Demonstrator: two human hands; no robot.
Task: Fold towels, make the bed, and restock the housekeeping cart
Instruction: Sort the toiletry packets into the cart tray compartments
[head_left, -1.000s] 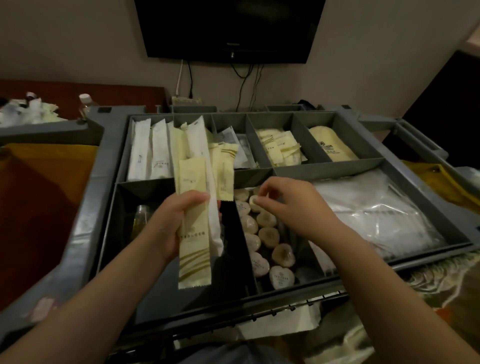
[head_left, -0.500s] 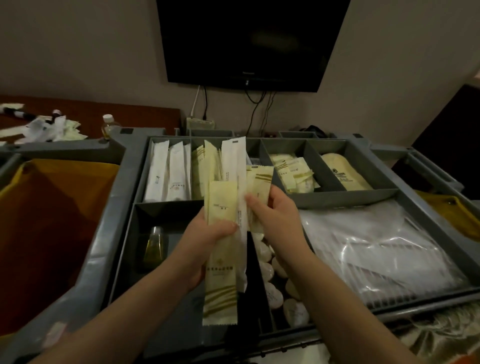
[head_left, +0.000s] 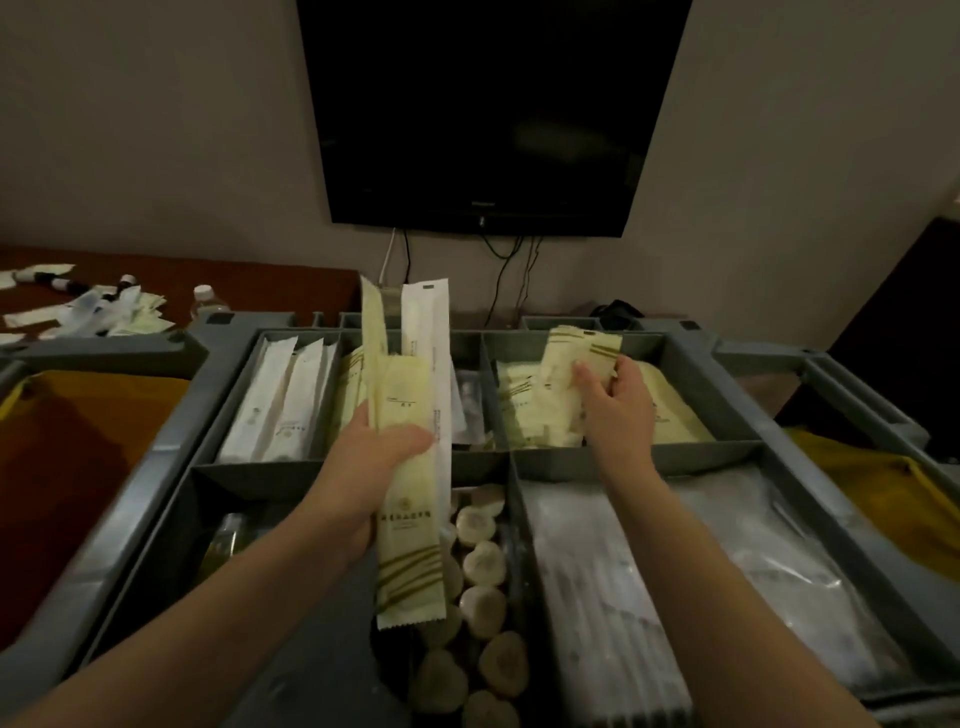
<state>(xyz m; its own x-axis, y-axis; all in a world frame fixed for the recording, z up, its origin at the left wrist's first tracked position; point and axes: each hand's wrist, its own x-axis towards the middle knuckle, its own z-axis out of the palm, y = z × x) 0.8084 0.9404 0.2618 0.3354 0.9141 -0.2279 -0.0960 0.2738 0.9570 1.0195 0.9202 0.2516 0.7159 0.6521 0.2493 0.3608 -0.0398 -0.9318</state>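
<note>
The long pale-yellow paper sachet (head_left: 410, 525) in the left hand (head_left: 374, 462) bears olive-gold diagonal stripes; the slim paper packet (head_left: 423, 332) behind it is plain white. The right hand (head_left: 618, 408) grips small cream sachets (head_left: 571, 348) with gold stripes.

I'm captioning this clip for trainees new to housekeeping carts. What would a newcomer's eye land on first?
First, the left hand gripping a bundle of long sachets, yellow and white, upright over the middle of the grey cart tray. Next, the right hand holding short yellow packets over a far compartment right of centre. Above, a dark television hangs on the wall.
</note>
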